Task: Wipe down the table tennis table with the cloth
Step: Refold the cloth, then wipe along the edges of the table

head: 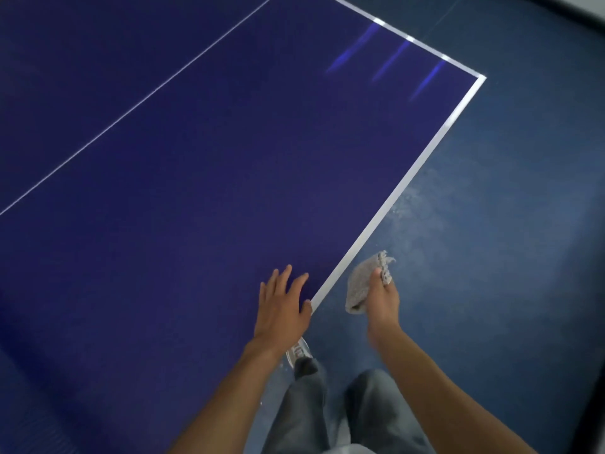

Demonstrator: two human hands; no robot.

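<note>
Table (pixel 196 158): dark blue top, bordered by a white edge line (pixel 409 178) and crossed by a thin white centre line (pixel 131 108).
Left hand (pixel 281 306): laid palm-down on the table at the near end of its right edge, fingers spread and straight.
Right hand (pixel 383 306): fingers curled round the cloth, held off the table.
Cloth (pixel 361 283): grey, frayed, bunched; found just beyond the table's right edge, above the floor (pixel 507 257).
Floor: blue, marked by a pale dusty patch (pixel 412 217) beside that edge.
</note>
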